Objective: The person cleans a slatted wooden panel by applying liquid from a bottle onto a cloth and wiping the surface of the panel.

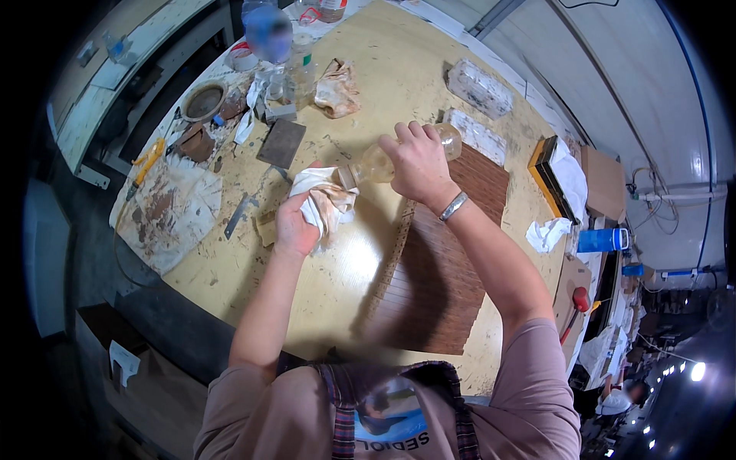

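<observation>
My left hand (297,227) is closed around a white rag (326,201) with brown stains. In my right hand (419,162) is a clear plastic bottle (376,165), tipped on its side with its mouth against the rag. What is inside the bottle looks pale, though I cannot make out how much there is. Below my right forearm lies a brown wood-toned panel (441,268) marked with narrow parallel lines, its left edge rough and lighter. A silver bracelet (453,206) circles my right wrist.
A grey block (281,143) and a scraper blade (237,217) lie left of my hands. Beyond are a stained cloth (337,88) and wrapped white blocks (480,88). A dirty cloth (172,211) covers the left corner. A blue jug (602,240) stands right.
</observation>
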Demonstrator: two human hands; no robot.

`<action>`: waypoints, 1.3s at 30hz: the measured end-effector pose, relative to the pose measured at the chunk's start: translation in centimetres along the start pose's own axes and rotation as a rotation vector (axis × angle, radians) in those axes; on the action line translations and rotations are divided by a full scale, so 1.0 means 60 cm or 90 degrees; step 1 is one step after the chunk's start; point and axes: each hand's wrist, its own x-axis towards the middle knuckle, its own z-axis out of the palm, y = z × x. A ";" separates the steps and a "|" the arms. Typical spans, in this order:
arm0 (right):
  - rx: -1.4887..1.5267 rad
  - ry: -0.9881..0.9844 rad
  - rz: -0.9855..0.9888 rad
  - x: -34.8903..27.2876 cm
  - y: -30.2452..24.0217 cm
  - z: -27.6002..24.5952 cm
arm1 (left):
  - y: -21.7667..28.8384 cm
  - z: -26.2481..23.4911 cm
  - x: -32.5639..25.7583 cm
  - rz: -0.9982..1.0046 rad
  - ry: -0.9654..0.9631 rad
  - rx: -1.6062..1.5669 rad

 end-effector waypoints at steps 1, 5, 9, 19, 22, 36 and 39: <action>0.003 0.001 0.000 0.002 -0.001 0.002 | 0.000 -0.007 0.001 0.003 0.000 -0.002; 0.018 0.011 0.011 0.014 -0.003 0.024 | 0.003 -0.021 0.000 0.024 0.004 0.005; 0.071 0.023 0.028 0.026 -0.002 0.061 | 0.015 -0.028 -0.005 0.058 0.022 0.022; 0.916 0.145 0.368 0.116 -0.022 0.175 | 0.041 -0.014 -0.028 0.041 -0.016 0.074; 1.028 0.137 0.425 0.116 -0.056 0.140 | 0.031 0.001 -0.038 0.026 0.011 0.114; 0.200 0.033 0.636 -0.489 0.111 0.103 | -0.223 0.173 -0.027 -0.211 -0.270 0.660; 0.290 0.053 0.642 -0.501 0.073 0.116 | -0.331 0.144 -0.044 0.021 -0.632 1.064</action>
